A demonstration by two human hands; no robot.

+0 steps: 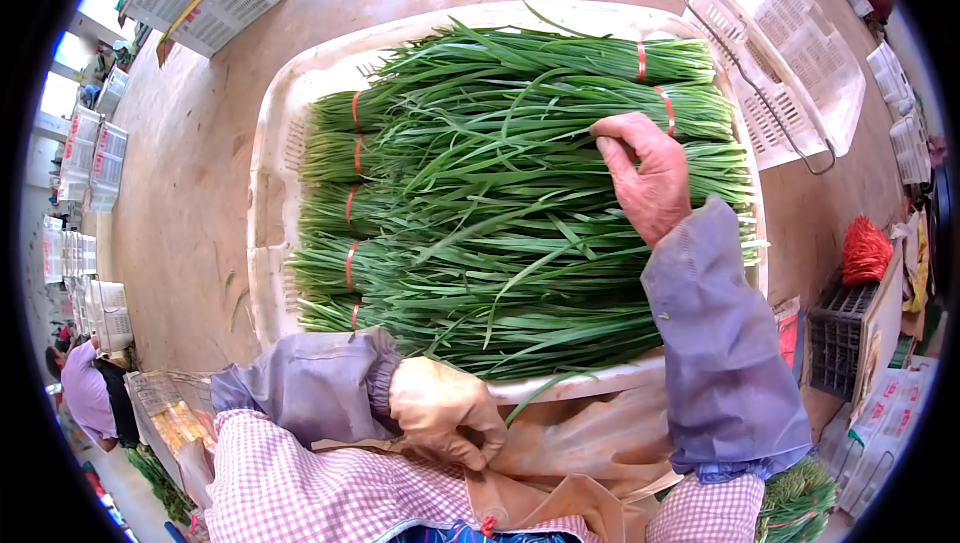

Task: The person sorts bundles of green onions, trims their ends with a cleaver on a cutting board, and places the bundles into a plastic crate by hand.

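Observation:
A white plastic crate (262,273) stands in front of me, filled with bundles of garlic chives (480,213). Red bands tie the bundles near their pale stem ends, on both the left and right sides. Over the right part of the crate, my right hand (648,178) is closed in a pinch at the chive leaves, thumb against forefinger. My left hand (445,411) is curled beside the crate's near rim, low over my brown apron (590,433). What its fingers hold, if anything, is hidden. Some long leaves droop over the near rim.
A white crate with a metal handle (775,63) lies behind on the right. More white crates (225,3) stand at the upper left. Red strands (866,250) sit above a dark crate (840,338). At far left is another person (90,393).

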